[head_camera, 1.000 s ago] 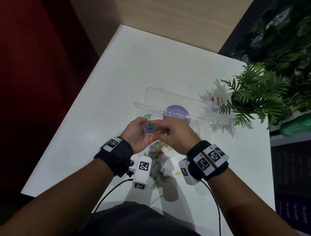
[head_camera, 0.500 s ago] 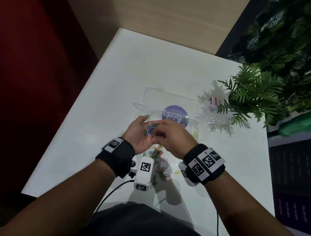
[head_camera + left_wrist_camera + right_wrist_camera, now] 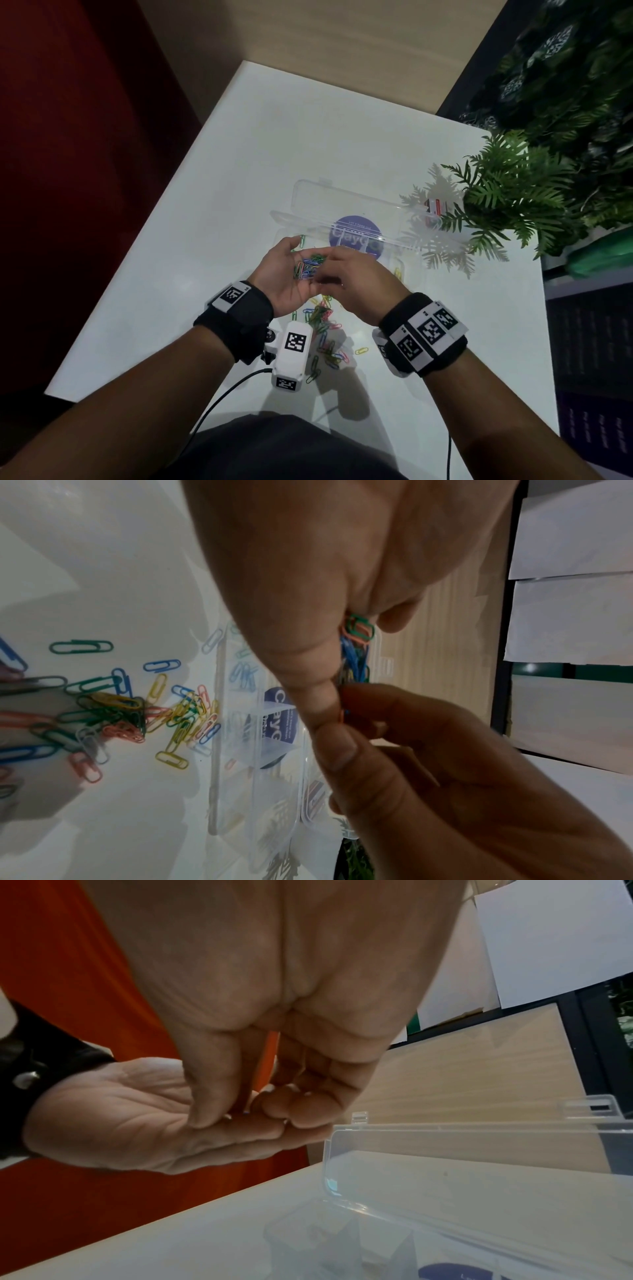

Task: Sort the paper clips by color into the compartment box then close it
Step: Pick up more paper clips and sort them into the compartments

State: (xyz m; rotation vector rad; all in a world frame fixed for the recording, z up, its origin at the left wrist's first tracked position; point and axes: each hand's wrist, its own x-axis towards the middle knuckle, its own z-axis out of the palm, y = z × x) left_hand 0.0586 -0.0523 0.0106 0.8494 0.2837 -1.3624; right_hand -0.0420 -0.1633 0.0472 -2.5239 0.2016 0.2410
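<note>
We find the left hand point(image 3: 291, 274) palm up above the desk point(image 3: 212, 212), cupping a bunch of paper clips point(image 3: 308, 265) in its curled fingers. At its 3 o'clock, touching it, the right hand point(image 3: 356, 284) pinches into that bunch with thumb and fingertips. A loose pile of clips point(image 3: 323, 329) lies on the desk at 6 o'clock of both hands. The clear box point(image 3: 346, 219) stands open at 12 o'clock, with a few clips inside.
</note>
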